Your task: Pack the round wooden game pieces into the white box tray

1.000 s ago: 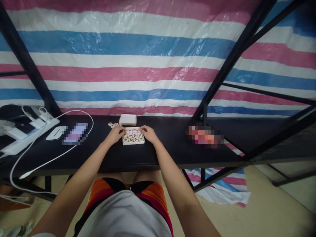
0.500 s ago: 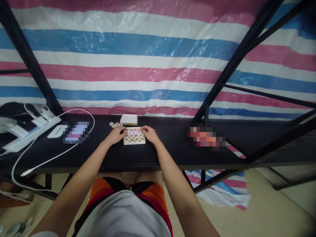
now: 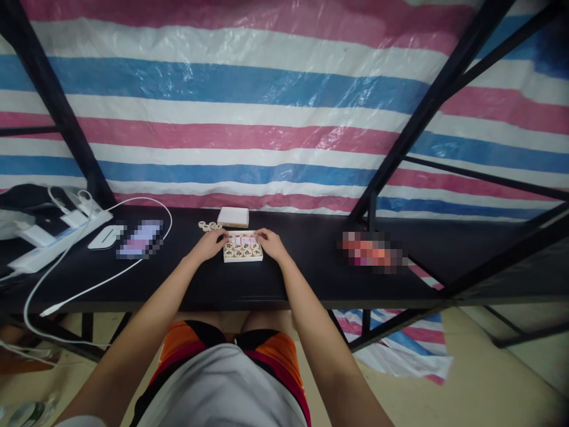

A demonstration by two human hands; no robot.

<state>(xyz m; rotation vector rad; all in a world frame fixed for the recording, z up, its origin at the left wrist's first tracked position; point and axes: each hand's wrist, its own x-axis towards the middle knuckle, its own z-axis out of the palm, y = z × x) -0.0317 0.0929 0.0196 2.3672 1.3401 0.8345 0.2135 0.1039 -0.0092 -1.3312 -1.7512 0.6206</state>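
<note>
A small white box (image 3: pixel 243 259) sits on the black table, filled with rows of round xiangqi pieces (image 3: pixel 237 246) marked with black or red characters. A pinkish-white strip lies across the pieces toward the back. My left hand (image 3: pixel 211 245) grips the box's left side, its fingers bent over the back left corner. On the opposite side, my right hand (image 3: pixel 270 244) holds the back right corner with curled fingers. Several loose xiangqi pieces (image 3: pixel 208 226) lie just beyond my left hand. Behind the box rests a white box lid (image 3: pixel 233 217).
At the left are a power strip (image 3: pixel 57 240) with chargers, a white cable (image 3: pixel 95 289), a flat white device (image 3: pixel 105 237) and a blurred phone (image 3: pixel 140 239). A blurred reddish item (image 3: pixel 371 250) lies at the right. Black metal posts frame the table before a striped plastic sheet (image 3: pixel 249 83).
The view has shifted very slightly. Both hands stay at the sides of the box, and the pieces and lid keep their places.
</note>
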